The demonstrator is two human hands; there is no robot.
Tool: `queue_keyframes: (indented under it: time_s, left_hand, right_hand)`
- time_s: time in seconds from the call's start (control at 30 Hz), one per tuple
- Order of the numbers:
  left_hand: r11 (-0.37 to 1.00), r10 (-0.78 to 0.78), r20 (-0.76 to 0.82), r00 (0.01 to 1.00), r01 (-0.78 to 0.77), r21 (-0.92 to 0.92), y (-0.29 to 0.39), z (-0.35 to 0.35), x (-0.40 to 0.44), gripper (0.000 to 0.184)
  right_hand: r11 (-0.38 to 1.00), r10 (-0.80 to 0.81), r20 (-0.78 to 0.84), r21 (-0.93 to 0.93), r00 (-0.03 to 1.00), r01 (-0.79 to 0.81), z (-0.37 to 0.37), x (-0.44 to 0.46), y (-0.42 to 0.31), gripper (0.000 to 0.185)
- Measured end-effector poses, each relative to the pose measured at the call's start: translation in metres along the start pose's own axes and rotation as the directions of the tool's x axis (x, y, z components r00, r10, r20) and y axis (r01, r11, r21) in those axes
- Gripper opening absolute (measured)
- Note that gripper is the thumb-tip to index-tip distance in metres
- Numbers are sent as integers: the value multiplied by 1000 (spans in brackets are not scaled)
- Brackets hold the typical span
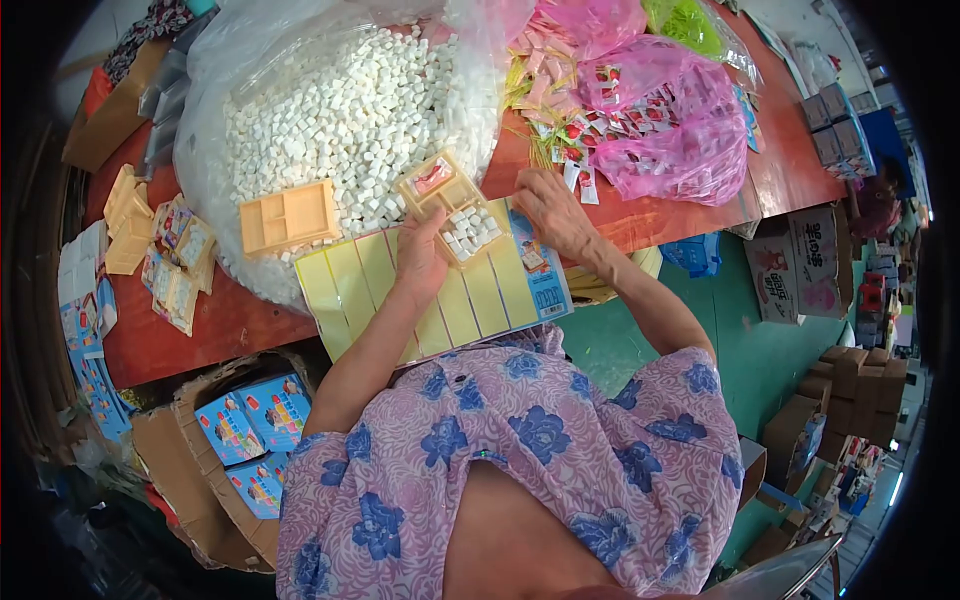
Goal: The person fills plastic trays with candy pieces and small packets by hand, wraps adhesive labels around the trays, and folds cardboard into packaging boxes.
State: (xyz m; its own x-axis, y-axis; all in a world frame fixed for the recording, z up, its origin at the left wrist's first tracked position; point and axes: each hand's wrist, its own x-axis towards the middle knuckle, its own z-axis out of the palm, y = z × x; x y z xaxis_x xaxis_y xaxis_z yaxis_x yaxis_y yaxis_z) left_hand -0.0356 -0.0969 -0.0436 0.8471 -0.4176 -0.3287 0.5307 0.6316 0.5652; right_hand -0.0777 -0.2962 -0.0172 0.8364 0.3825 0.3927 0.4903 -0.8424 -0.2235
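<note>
Divided tray [460, 193] held above the striped card [350, 287]. My left hand [421, 258] is clamped on its side, presumably keeping the compartments upright. Right of the tray, my right hand [556, 215] is curled; grip undetermined. White cubes [340, 110] lie beyond it.

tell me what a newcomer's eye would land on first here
Probably the big heap of small white pieces in a clear plastic bag, filling the upper left of the red table. Next might come the bright pink bag of small packets at the upper right, then the beige divided tray in the left hand, near the centre.
</note>
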Motion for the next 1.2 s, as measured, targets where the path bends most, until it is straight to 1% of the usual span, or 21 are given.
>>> queue_keyframes:
  time_s: [0.07,0.1,0.2,0.3,0.37,0.4,0.43,0.47,0.5,0.53,0.57,0.63,0.67,0.77,0.8,0.83,0.87,0.9,1.0,1.1,1.2]
  left_hand:
    - [1000,7,-17,1000,-7,1,-1,-2,0,24]
    - [1000,7,-15,1000,-7,9,-1,-2,0,24]
    - [1000,-1,-14,1000,1,29,-2,-4,1,25]
    - [1000,5,-26,1000,-4,17,-2,-2,2,25]
    - [1000,14,-18,1000,-14,18,-2,0,3,26]
    - [1000,21,-17,1000,-21,17,-2,1,2,26]
    - [1000,12,-12,1000,-11,12,-2,2,2,26]
    - [1000,6,-11,1000,-6,8,-2,3,1,27]
    - [1000,4,-11,1000,-4,6,-1,4,1,27]
    - [1000,14,-4,1000,-14,2,-2,3,2,27]
    - [1000,24,6,1000,-24,0,-5,1,4,27]
    - [999,8,3,1000,-8,38,-6,-1,7,27]
    - [999,7,5,1000,-7,51,-5,0,7,27]
    - [999,17,36,999,-19,45,-10,-1,8,30]
    - [998,29,32,999,-31,50,-8,2,5,29]
    - [998,42,26,999,-44,55,-4,8,1,28]
    - [997,55,18,998,-56,59,0,10,-2,28]
    - [997,37,2,999,-37,72,6,11,-3,28]
    - [985,148,32,989,-150,88,20,22,-12,30]
    - [990,126,38,991,-128,58,24,15,-12,32]
    - [997,52,17,998,-53,55,26,13,-16,31]
  right_hand:
    - [995,-64,-68,-78,996,59,-13,-13,-16,19]
    - [998,-36,-98,-62,995,30,-11,-27,-21,22]
    - [996,48,-37,-68,998,-51,-32,-57,-44,22]
    - [971,223,-192,134,956,-199,-54,-82,-49,20]
    - [822,504,-228,424,833,-380,-79,-94,-56,15]
    - [723,589,-259,592,765,-356,-94,-96,-60,11]
    - [677,651,-356,671,670,-301,-104,-95,-60,6]
    - [701,677,-421,618,603,-356,-117,-96,-56,3]
    - [705,690,-495,625,528,-335,-125,-96,-50,4]
    - [606,769,-488,762,412,-229,-136,-89,-52,4]
    - [617,761,-511,759,400,-205,-142,-79,-54,4]
    - [574,766,-498,814,406,-85,-143,-58,-52,11]
    - [511,774,-465,860,429,10,-137,-43,-48,15]
    - [217,840,-180,976,512,-12,-95,8,-47,25]
    - [184,763,-128,983,634,-24,-83,24,-52,22]
    - [92,721,-36,995,692,-43,-69,34,-49,18]
    - [-42,702,42,999,710,-18,-61,44,-51,16]
    - [-69,676,65,997,734,-25,-53,50,-51,16]
    - [-94,618,103,994,779,-57,-37,60,-50,15]
    - [-78,606,161,987,779,-143,-31,65,-49,14]
    - [-52,593,234,966,771,-253,-26,67,-44,14]
